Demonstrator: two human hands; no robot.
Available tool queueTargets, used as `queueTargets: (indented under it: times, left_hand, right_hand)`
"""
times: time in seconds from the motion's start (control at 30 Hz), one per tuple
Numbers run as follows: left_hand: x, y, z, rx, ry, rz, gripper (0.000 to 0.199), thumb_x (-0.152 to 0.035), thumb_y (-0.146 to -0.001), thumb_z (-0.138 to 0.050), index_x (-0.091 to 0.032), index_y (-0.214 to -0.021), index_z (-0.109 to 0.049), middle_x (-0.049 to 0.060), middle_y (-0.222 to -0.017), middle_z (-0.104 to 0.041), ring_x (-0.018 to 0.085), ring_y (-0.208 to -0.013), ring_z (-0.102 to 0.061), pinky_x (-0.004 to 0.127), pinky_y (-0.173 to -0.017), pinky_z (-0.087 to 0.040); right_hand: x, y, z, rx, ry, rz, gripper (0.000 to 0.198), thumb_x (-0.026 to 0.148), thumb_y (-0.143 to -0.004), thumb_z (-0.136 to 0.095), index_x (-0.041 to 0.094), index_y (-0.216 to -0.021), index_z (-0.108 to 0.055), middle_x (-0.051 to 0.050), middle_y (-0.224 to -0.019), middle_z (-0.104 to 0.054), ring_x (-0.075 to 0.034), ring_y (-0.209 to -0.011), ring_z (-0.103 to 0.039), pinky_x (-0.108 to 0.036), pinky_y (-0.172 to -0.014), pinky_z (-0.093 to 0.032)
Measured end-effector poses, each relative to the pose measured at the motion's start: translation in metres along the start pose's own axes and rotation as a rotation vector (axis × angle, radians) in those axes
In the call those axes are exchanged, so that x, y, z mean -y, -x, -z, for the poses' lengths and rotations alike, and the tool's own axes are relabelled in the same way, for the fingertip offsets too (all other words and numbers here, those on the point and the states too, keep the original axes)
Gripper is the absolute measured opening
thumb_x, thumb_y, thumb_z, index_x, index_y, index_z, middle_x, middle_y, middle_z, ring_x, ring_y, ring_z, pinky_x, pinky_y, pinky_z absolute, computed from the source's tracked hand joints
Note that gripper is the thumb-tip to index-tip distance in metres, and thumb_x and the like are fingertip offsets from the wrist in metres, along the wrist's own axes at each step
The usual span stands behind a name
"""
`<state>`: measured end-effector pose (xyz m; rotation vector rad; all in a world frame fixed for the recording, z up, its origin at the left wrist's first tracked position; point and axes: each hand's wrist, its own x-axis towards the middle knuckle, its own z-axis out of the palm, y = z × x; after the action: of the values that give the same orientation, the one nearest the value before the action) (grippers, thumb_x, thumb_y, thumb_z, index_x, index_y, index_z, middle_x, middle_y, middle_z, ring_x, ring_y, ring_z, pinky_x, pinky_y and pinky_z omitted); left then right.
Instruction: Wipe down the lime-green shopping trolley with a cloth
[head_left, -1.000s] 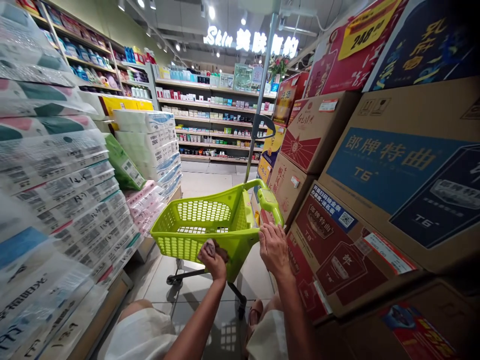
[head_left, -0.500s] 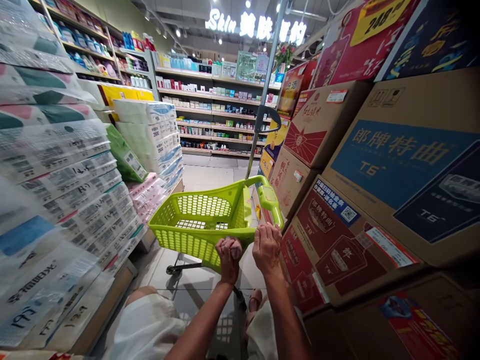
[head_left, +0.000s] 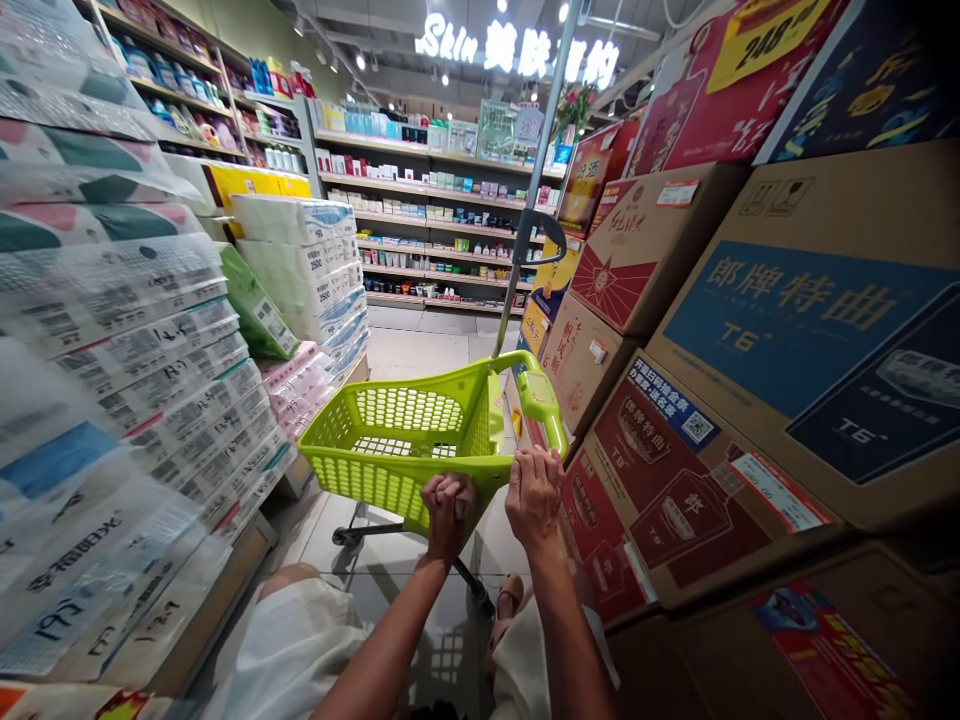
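A lime-green plastic cart basket [head_left: 390, 440] stands on a wheeled frame in a narrow shop aisle in front of me. My left hand [head_left: 446, 515] is pressed against the basket's near wall, just under the rim, bunched around a small brownish cloth [head_left: 456, 489] that is mostly hidden by the fingers. My right hand [head_left: 534, 495] grips the rim at the near right corner, below the green handle [head_left: 536, 395]. The two hands are almost touching. A metal pole [head_left: 536, 190] rises from the basket's right side. My knees in light clothing show below.
Stacked packs of tissue paper [head_left: 127, 330] wall the left side. Large cardboard boxes [head_left: 787, 340] lean in close on the right. The tiled aisle floor [head_left: 420, 350] runs ahead to shelves of bottles and small boxes [head_left: 435, 230].
My left hand with the cloth has slid right and up along the basket's near wall, ending beside my right hand. The right hand has kept its grip.
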<state>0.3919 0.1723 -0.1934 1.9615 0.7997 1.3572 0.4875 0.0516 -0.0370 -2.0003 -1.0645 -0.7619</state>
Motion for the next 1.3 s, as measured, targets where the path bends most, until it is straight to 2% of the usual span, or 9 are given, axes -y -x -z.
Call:
queueTargets:
  times: [0.17, 0.23, 0.33, 0.4, 0.63, 0.77, 0.87, 1.1, 1.3]
  left_hand:
    - [0.036, 0.04, 0.015, 0.153, 0.041, 0.15, 0.038, -0.022, -0.085, -0.053, -0.022, -0.116, -0.074, 0.014, -0.125, -0.057, 0.028, -0.117, -0.058, 0.049, -0.101, -0.056]
    - [0.036, 0.03, 0.019, 0.092, 0.038, 0.138, 0.035, -0.022, -0.084, -0.054, -0.02, -0.111, -0.074, 0.014, -0.124, -0.057, 0.029, -0.117, -0.058, 0.05, -0.101, -0.056]
    - [0.025, -0.009, 0.021, -0.095, 0.008, 0.052, 0.025, -0.022, -0.085, -0.055, -0.02, -0.103, -0.072, 0.013, -0.122, -0.057, 0.029, -0.123, -0.052, 0.051, -0.107, -0.051]
    - [0.022, -0.025, 0.02, -0.151, -0.015, -0.007, 0.021, -0.021, -0.086, -0.054, -0.022, -0.1, -0.07, 0.012, -0.121, -0.056, 0.027, -0.125, -0.05, 0.049, -0.109, -0.048]
    - [0.061, 0.028, 0.026, -0.127, 0.01, 0.082, 0.028, -0.017, -0.08, -0.056, -0.02, -0.105, -0.068, 0.01, -0.114, -0.053, 0.026, -0.109, -0.056, 0.041, -0.09, -0.054]
    - [0.045, -0.019, 0.039, -0.317, -0.014, -0.006, 0.035, -0.014, -0.073, -0.059, -0.021, -0.108, -0.062, 0.01, -0.117, -0.051, 0.027, -0.118, -0.049, 0.046, -0.102, -0.047]
    - [0.029, -0.05, 0.041, -0.382, -0.02, -0.106, 0.036, -0.013, -0.075, -0.058, -0.022, -0.11, -0.057, 0.009, -0.117, -0.051, 0.027, -0.118, -0.048, 0.048, -0.104, -0.044]
    - [0.048, -0.006, 0.034, -0.304, -0.028, 0.063, 0.034, -0.018, -0.072, -0.063, -0.021, -0.105, -0.057, 0.009, -0.112, -0.051, 0.027, -0.106, -0.051, 0.043, -0.091, -0.048]
    - [0.034, -0.055, 0.046, -0.441, -0.071, -0.033, 0.034, -0.013, -0.073, -0.055, -0.023, -0.106, -0.052, 0.009, -0.115, -0.053, 0.029, -0.12, -0.045, 0.051, -0.108, -0.039]
  right_hand:
    - [-0.002, 0.003, -0.002, -0.008, 0.003, 0.02, 0.03, 0.024, -0.108, -0.037, 0.02, -0.11, -0.066, -0.011, -0.115, -0.071, -0.026, -0.124, -0.055, -0.05, -0.121, -0.029]
    - [-0.003, 0.005, -0.003, -0.019, 0.004, 0.024, 0.029, 0.023, -0.108, -0.038, 0.02, -0.111, -0.066, -0.01, -0.115, -0.071, -0.026, -0.125, -0.055, -0.051, -0.122, -0.029]
    - [-0.003, 0.007, -0.004, -0.03, 0.006, 0.02, 0.028, 0.021, -0.107, -0.039, 0.019, -0.112, -0.066, -0.01, -0.117, -0.07, -0.026, -0.127, -0.054, -0.052, -0.122, -0.029]
    - [-0.003, 0.007, -0.005, -0.028, 0.009, 0.023, 0.027, 0.021, -0.107, -0.039, 0.019, -0.112, -0.066, -0.01, -0.118, -0.07, -0.026, -0.128, -0.053, -0.051, -0.122, -0.029]
    - [-0.009, 0.009, -0.01, -0.081, 0.026, 0.061, 0.024, 0.02, -0.106, -0.042, 0.019, -0.112, -0.065, -0.009, -0.115, -0.071, -0.026, -0.125, -0.055, -0.051, -0.122, -0.03]
    - [-0.016, 0.011, -0.012, -0.112, 0.031, 0.117, 0.022, 0.02, -0.105, -0.044, 0.02, -0.112, -0.065, -0.009, -0.114, -0.071, -0.025, -0.123, -0.057, -0.05, -0.12, -0.032]
    - [-0.016, 0.012, -0.011, -0.123, 0.033, 0.118, 0.021, 0.021, -0.105, -0.044, 0.021, -0.112, -0.064, -0.008, -0.113, -0.071, -0.026, -0.12, -0.058, -0.051, -0.119, -0.032]
    - [-0.013, 0.013, -0.007, -0.124, 0.045, 0.088, 0.021, 0.019, -0.106, -0.044, 0.02, -0.111, -0.063, -0.009, -0.112, -0.071, -0.026, -0.122, -0.057, -0.053, -0.121, -0.032]
    - [-0.019, 0.013, -0.004, -0.129, 0.06, 0.093, 0.02, 0.019, -0.105, -0.045, 0.021, -0.112, -0.064, -0.008, -0.113, -0.072, -0.025, -0.123, -0.058, -0.051, -0.12, -0.033]
